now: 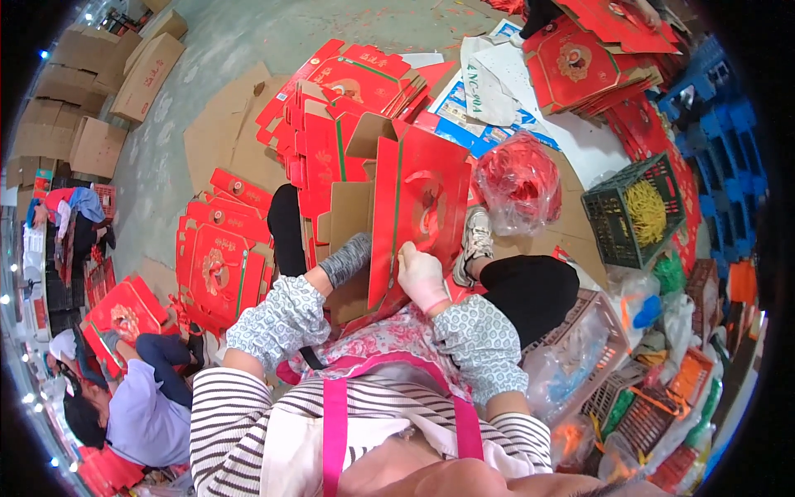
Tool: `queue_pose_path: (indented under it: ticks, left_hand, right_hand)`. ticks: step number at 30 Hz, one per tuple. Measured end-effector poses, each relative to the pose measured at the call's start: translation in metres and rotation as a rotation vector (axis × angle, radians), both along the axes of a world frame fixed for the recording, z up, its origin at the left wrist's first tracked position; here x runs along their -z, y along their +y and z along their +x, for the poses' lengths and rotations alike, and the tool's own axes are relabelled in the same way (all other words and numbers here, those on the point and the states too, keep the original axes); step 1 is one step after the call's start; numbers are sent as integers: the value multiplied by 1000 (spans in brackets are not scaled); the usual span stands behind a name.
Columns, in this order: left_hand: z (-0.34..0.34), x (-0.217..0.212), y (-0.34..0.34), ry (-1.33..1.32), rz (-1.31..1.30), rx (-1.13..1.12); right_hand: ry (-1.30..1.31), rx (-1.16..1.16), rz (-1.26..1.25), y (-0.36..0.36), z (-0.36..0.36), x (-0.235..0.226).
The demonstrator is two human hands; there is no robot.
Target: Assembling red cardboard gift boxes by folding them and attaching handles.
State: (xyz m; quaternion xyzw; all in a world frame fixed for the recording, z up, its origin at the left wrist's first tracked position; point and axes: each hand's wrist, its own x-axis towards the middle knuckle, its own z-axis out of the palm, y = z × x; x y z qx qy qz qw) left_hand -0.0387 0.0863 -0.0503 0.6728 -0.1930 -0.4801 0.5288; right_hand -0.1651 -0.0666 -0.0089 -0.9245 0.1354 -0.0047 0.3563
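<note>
Between my legs a red cardboard box (422, 195) stands on edge, partly unfolded, with its brown inside showing on the left. My right hand (421, 277), in a white glove, is closed on the near edge of its red front panel. On the left, my left hand (346, 258), in a grey glove, holds the box at the brown inner side; its fingertips are hidden by the panel. Just beyond lie stacked flat red boxes (319, 157), overlapping one another. More flat red boxes (217, 269) lie in a pile to the left.
A clear bag of red material (520, 178) lies beyond my right foot. At right stand a green crate (633, 211) with yellow strips and blue pallets (729, 182). Brown cartons (149, 79) line the far left. A co-worker (149, 406) sits at lower left; another person's hand (648, 15) touches red boxes.
</note>
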Motion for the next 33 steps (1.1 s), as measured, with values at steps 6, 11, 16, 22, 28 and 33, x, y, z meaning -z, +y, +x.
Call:
queue_pose_path:
  ticks: [6,11,16,22,28,33]
  left_hand:
    - [-15,-14,5,-136,-49,-28]
    - [-25,-4,-8,-562,-153,140]
    - [-28,-13,-13,-734,-140,167]
    - [-22,-49,-20,-880,-106,273]
    - [-15,-8,-13,-837,-70,227]
    - [-14,-6,-17,-885,48,285]
  right_hand:
    - [225,-40,80,9,5,-24]
    - [177,-49,-21,7,1,-22]
    - [47,3,66,2,-6,-13]
    - [167,-51,-48,-4,-15,-15]
    - [94,-123,-80,-4,-14,-12]
    - [146,-65,13,-6,-13,-17]
